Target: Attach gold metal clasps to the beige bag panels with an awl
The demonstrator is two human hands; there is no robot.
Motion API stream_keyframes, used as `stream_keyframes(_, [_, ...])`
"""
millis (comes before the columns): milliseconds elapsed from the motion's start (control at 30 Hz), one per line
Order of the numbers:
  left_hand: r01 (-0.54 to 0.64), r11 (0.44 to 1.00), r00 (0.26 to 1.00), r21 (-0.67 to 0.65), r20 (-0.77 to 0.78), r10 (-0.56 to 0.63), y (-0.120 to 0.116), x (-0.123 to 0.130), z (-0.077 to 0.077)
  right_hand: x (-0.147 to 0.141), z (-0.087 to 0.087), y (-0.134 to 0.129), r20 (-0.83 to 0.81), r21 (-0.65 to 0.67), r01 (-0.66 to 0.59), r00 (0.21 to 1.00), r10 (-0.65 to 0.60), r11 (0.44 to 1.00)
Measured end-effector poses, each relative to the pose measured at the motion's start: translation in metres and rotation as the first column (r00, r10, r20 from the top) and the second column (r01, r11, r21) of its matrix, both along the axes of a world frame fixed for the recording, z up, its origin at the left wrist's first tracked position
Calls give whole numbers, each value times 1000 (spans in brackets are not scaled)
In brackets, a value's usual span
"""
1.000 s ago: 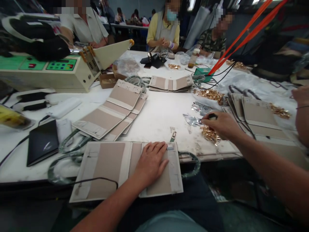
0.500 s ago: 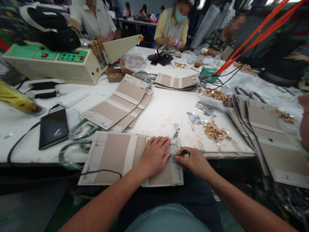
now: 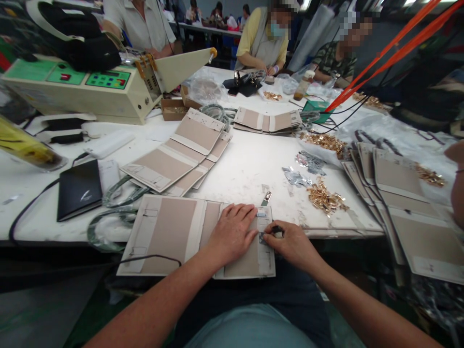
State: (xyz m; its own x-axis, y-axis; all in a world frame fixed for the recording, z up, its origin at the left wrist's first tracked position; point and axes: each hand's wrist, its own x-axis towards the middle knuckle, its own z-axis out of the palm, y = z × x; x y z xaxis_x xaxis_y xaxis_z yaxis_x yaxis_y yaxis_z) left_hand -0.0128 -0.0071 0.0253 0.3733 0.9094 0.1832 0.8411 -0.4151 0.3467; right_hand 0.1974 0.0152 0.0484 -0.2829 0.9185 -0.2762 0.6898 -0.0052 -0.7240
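A beige bag panel [image 3: 174, 232] with pale strips lies across the table's front edge. My left hand [image 3: 234, 232] is spread flat on its right half, fingers extended and holding nothing. Close by on the right, my right hand [image 3: 290, 239] is closed in a pinch on a small metal plate [image 3: 261, 237] at the panel's right strip. Something dark [image 3: 278, 230] shows between its fingers; its kind is unclear. Another small metal plate [image 3: 261, 214] sits higher on that strip. Just beyond the panel's edge lies a small gold-coloured metal piece [image 3: 267, 196].
Stacked panels stand left [image 3: 181, 152] and right [image 3: 402, 193]. Gold-coloured metal pieces [image 3: 326, 198] and silver plates [image 3: 297, 177] lie in piles ahead on the right. A green-topped machine [image 3: 105, 92] fills the back left. Co-workers sit across the table.
My hands stay nearly where they were; the small plate at my right fingertips looks slightly turned and darker. Across the table, the co-worker in yellow has leaned forward and lowered both hands.
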Motion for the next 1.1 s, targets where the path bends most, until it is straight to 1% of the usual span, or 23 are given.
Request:
stream_keyframes(167, [0,1000,1000,5,-3,0,0,0,1,-2,-3,-2,72,74,-15,997,10,997])
stream_keyframes(300, [1,1000,1000,2,-8,-1,0,0,1,-2,-5,-1,79,64,-14,997,9,998])
stream_keyframes(400, [0,1000,1000,7,-7,0,0,0,1,0,-1,2,1,23,-42,999,42,999])
stream_keyframes(467, [0,1000,1000,8,-3,0,0,-1,1,4,6,6,-55,1,-40,998,40,999])
stream_keyframes(500, [0,1000,1000,7,-1,0,0,-1,0,6,11,8,-80,-11,-24,997,23,1000])
stream_keyframes(567, [-1,1000,1000,2,2,1,0,-1,1,9,23,14,-165,-34,54,985,-59,998])
stream_keyframes(600, [-1,1000,1000,-1,3,1,0,-1,1,9,29,17,-250,-37,111,961,-117,993])
stream_keyframes(633, [-2,1000,1000,-4,4,2,0,-1,2,8,36,21,-368,-34,173,914,-174,984])
stream_keyframes(667, [-3,1000,1000,-6,4,3,0,-1,2,5,42,25,-508,-27,234,834,-215,972])
stream_keyframes(700, [-5,1000,1000,-8,5,5,0,-1,2,1,48,29,-647,-20,287,726,-231,958])
stream_keyframes(733, [-6,1000,1000,-9,6,6,0,-1,3,-4,53,33,-762,-11,325,610,-219,945])
stream_keyframes(767, [-6,1000,1000,-12,7,6,0,-1,3,-10,56,38,-842,-2,350,504,-190,937])
stream_keyframes(800, [-6,1000,1000,-14,9,6,0,-1,3,-16,57,42,-893,7,363,422,-158,932])
stream_keyframes(833, [-7,1000,1000,-16,11,7,0,-1,3,-23,57,47,-921,14,368,367,-132,930])
stream_keyframes(867, [-6,1000,1000,-20,13,7,0,-2,3,-28,55,51,-935,15,365,335,-116,931])
stream_keyframes(933, [-7,1000,1000,-29,16,7,0,-2,2,-37,46,56,-947,-4,349,299,-116,937])
stream_keyframes(1033, [-1,999,1000,-40,13,1,1,-2,2,-44,32,60,-955,-54,340,256,-147,939])
stream_keyframes(1100, [7,999,1000,-42,11,-6,1,-2,3,-45,27,59,-959,-57,342,242,-147,938])
